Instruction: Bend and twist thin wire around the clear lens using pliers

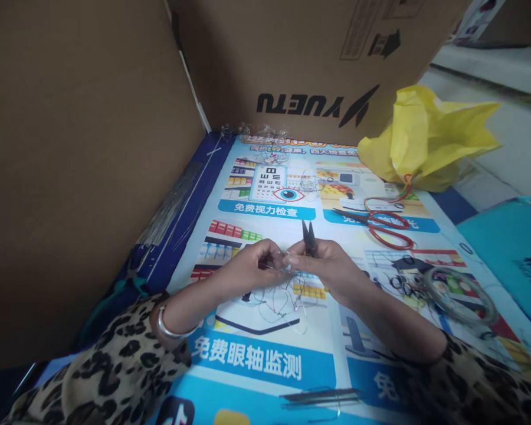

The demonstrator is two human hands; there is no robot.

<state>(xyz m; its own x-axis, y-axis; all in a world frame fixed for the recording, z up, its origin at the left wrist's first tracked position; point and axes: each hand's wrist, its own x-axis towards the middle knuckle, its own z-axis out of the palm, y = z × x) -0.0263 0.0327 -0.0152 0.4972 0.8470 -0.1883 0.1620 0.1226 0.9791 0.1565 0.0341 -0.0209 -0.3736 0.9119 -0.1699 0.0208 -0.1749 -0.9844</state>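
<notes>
My left hand point(257, 264) is closed, its thumb and fingers pinching thin wire near the middle of the printed sheet. Opposite it, my right hand point(331, 265) meets the left fingertips at the same wire. Needle-nose pliers point(309, 237) are tucked in the right hand, their dark jaws pointing away from me and slightly apart; the handles are hidden by the palm. A tangled wire piece point(283, 304) with small coloured bits hangs or lies just below both hands. Exactly where the fingertips grip it is too small to make out.
Cardboard walls point(310, 59) stand at the back and left. Red-handled scissors point(387, 227), a yellow bag point(425, 136) and a wire coil point(462, 295) lie right. Straight wires point(172, 203) and teal-handled pliers point(130, 283) lie left. Dark thin rods point(321, 396) are in front.
</notes>
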